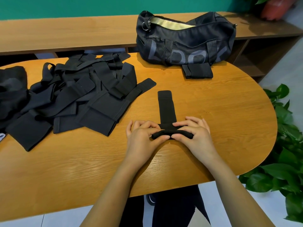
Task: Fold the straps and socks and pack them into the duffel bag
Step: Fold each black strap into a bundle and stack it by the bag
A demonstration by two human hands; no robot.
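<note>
Head view: a black strap is pinched at its bundled near end by the left hand and the right hand, near the middle of the desk. Its tail lies flat toward the far side. It seems rolled rather than folded. Each turn should be kept tight, with its edges square to the tail. The duffel bag stands unzipped at the far side, and the unfolded pile lies at the left.

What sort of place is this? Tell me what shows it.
Probably an office or lounge corner, not certain: an oval wooden table, a low wooden shelf unit along a green wall, and leafy plants beside the table.
</note>
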